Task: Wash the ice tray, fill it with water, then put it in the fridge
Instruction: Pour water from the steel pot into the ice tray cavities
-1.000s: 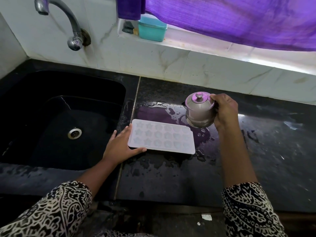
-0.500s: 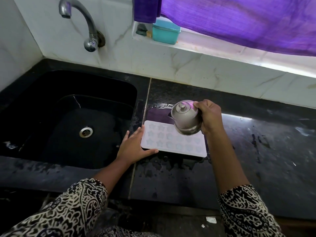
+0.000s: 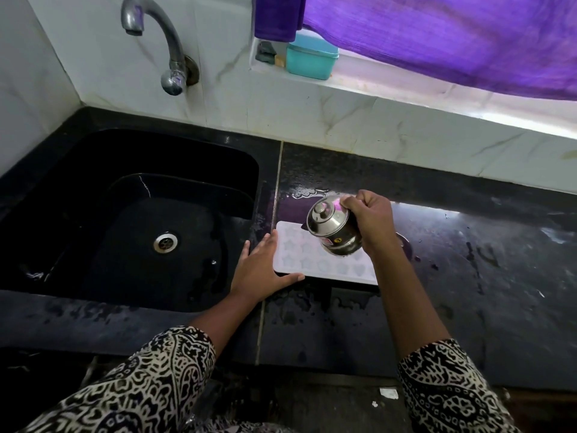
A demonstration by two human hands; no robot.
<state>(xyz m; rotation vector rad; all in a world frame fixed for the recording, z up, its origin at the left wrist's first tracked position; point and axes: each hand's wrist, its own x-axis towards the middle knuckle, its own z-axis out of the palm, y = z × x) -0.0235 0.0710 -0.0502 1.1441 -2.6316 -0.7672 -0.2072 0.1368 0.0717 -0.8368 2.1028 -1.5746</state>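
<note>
Closest to me are the person's two black-and-white patterned sleeves (image 3: 146,382), forearms reaching out over the front edge of the black stone counter (image 3: 487,295). The left hand (image 3: 259,270) lies flat on the counter with its fingers straight. It grips nothing; the fingers run up the ice tray's left edge and the thumb stretches along the tray's front edge. The ice tray (image 3: 296,262) is pale, with star-shaped cells. It lies flat on the wet counter just right of the seam beside the sink, and puddles shine around it.

Above the tray's far right part, the right hand (image 3: 371,217) is curled tight around a small lidded steel pot (image 3: 331,229). The pot is held clear of the tray and tipped over to the left, so the knobbed lid faces up and left. A dark spout pokes out just over the tray's far edge. I cannot tell whether any water is coming out.

To the left, the black sink (image 3: 78,189) has wet patches and a metal drain (image 3: 165,242) in its floor. Behind it a curved metal tap (image 3: 170,48) comes out of the white marbled wall tiles (image 3: 312,120). Further back on the right, a teal lidded box (image 3: 312,56) sits on the window ledge (image 3: 390,89), under a hanging purple curtain (image 3: 443,35).
</note>
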